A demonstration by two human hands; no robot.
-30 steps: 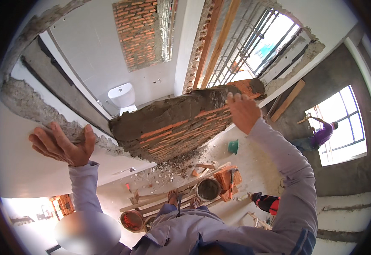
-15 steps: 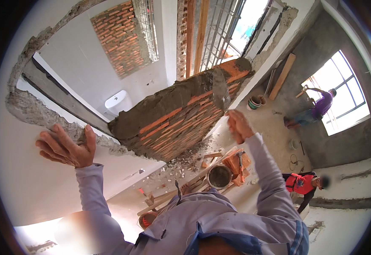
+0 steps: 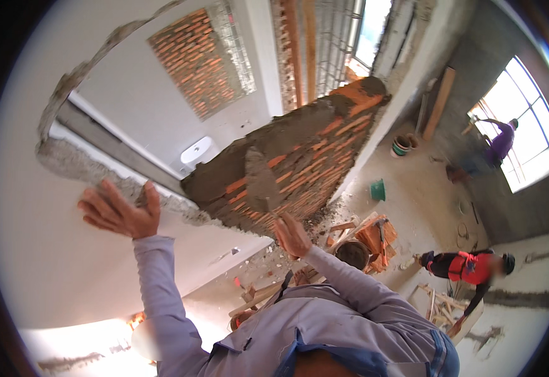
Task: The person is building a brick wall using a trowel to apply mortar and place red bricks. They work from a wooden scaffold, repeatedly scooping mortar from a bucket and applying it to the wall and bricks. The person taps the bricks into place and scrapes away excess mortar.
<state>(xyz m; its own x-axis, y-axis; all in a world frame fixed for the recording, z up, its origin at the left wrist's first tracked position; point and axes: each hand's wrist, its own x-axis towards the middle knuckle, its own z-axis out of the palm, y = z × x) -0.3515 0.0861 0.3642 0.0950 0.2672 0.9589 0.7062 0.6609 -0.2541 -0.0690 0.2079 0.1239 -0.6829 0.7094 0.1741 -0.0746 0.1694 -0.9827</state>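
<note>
My left hand (image 3: 120, 210) rests with fingers spread against the white wall (image 3: 54, 251), its fingertips at the rough broken edge (image 3: 86, 164) of the opening. My right hand (image 3: 292, 235) is closed round the handle of a trowel, mostly hidden in the fingers. The mortar-smeared trowel blade (image 3: 260, 182) stands upright against the near end of a partly built brick wall (image 3: 325, 154). Whether the blade presses on the bricks, I cannot tell. Wet grey mortar (image 3: 224, 168) covers the top and near end of the brickwork, with orange bricks showing lower down.
Below my right forearm stands a bucket of mortar (image 3: 353, 253), beside stacked bricks (image 3: 372, 234) with a hammer (image 3: 382, 237). A green bucket (image 3: 378, 190) is farther right. One person in purple (image 3: 500, 141) stands by the window; another in a red vest (image 3: 466, 267) is at right.
My right hand has swung left with the trowel, from the brick wall's far part to its near end. The green bucket has come into view. The person in red has moved.
</note>
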